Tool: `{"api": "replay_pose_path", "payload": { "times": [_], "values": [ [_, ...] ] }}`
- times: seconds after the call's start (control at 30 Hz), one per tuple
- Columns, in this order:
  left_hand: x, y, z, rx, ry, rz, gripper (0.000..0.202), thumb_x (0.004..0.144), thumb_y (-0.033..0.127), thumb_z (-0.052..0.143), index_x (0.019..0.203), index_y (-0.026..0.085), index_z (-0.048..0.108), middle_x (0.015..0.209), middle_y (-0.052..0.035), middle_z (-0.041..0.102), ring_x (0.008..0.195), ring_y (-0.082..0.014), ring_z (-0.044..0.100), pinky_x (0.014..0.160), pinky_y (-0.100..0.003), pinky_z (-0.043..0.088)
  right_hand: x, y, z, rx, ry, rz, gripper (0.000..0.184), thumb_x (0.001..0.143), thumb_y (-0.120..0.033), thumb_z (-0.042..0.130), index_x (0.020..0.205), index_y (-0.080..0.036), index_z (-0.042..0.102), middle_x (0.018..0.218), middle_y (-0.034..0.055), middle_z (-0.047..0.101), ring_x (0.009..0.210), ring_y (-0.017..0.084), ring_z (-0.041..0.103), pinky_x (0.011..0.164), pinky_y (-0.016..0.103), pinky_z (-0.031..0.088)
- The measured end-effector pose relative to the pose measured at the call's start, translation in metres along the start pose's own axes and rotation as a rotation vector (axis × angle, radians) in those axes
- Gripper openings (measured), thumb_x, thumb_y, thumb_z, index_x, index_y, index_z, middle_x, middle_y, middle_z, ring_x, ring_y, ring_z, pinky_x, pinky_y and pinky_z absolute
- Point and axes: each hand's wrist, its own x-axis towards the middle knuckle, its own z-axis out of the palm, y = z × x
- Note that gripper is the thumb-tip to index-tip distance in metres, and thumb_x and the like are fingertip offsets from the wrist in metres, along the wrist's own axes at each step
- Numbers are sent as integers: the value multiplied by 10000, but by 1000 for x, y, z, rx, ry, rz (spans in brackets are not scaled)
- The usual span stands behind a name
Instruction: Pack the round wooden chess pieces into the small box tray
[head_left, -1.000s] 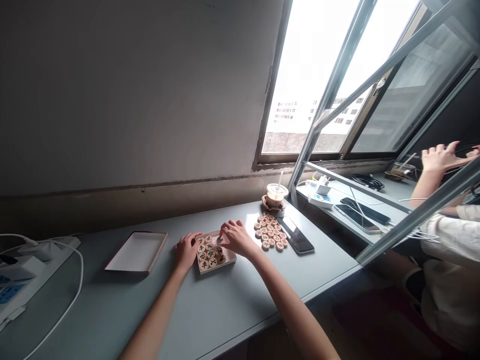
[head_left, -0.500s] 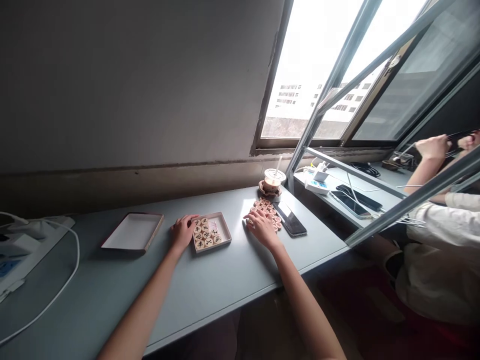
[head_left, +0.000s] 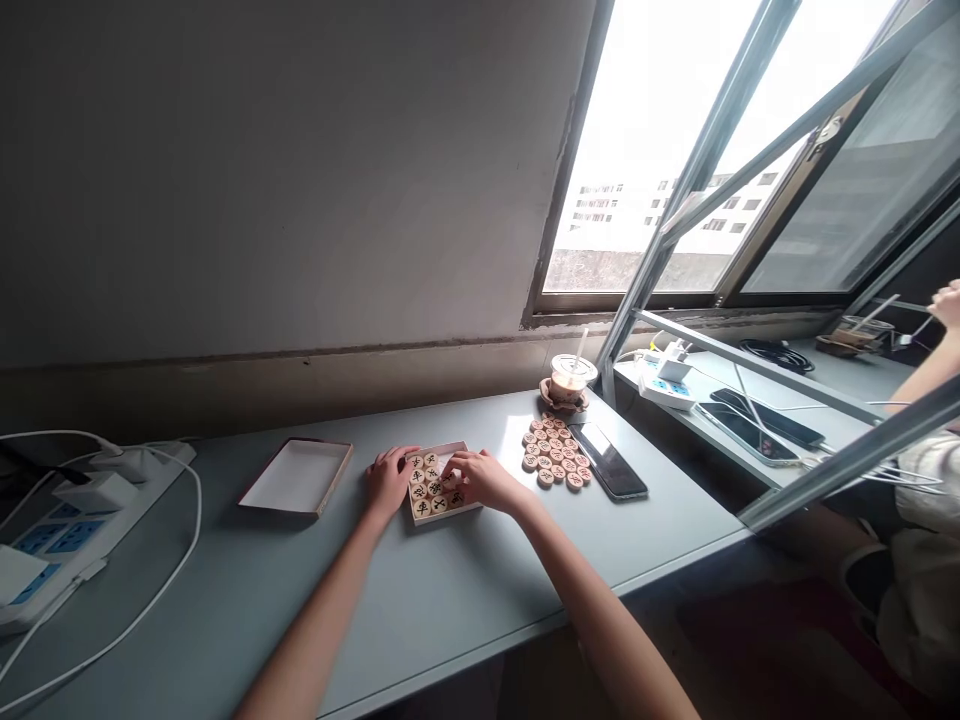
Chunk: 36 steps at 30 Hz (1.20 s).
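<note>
A shallow cardboard box (head_left: 448, 516) on the table holds several round wooden Chinese chess pieces (head_left: 421, 508) with dark characters, laid in rows. My left hand (head_left: 387, 484) grips the box's left side, its fingers bent at the rim. Over the right part of the box is my right hand (head_left: 486, 482), fingertips pinched together on a Chinese chess piece that the fingers mostly hide. Loose chess pieces with reddish characters (head_left: 556, 452) lie in a flat cluster to the right of the box.
The box's lid (head_left: 294, 478) lies at the left, inner side up. Beside the loose pieces are a black phone (head_left: 613, 466) and a drink cup with a straw (head_left: 571, 378). Power strips (head_left: 105, 495) and cables lie far left. Metal bars (head_left: 645, 270) and another person's arm (head_left: 930, 350) are at right.
My right hand has moved left from the loose pieces into the box. My left hand stays at the box's left side. The view has turned slightly left.
</note>
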Motion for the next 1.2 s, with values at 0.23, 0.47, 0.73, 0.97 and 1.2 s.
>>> {"api": "replay_pose_path", "payload": {
  "times": [0.23,0.47,0.73,0.97,1.2],
  "values": [
    [0,0,0,29,-7,12,319,839,172,445,1054,238,672,1131,-60,665,1051,-251,552,950,-419,387,-13,7,-2,-47,215,19,155,898,-299,573,991,-272,694,1050,22,660,962,160,568,805,301,323],
    [1,0,0,59,-22,13,320,841,194,439,1060,246,666,1115,-59,666,1033,-255,550,932,-423,394,-77,35,1,-282,391,232,178,916,-253,533,1027,-285,668,1123,13,655,1064,208,535,935,400,270],
    [2,-2,1,74,-28,29,320,837,199,440,1064,245,660,1127,-56,661,1019,-247,552,925,-406,402,-96,48,-2,-292,384,269,154,913,-292,531,933,-282,684,1130,15,652,1084,213,528,977,422,251],
    [1,-4,2,39,-27,58,314,833,186,446,1063,240,653,1128,-54,661,1010,-241,558,926,-402,401,-92,41,-14,-182,429,377,205,910,-217,496,1011,-263,668,1127,52,630,1059,246,527,881,413,347],
    [4,-11,7,35,80,140,304,809,183,452,1003,207,684,1082,-95,608,1028,-243,539,945,-395,421,-48,-14,0,7,152,69,237,849,-393,615,1059,-291,660,1049,31,661,996,229,544,839,363,367]
  ]
}}
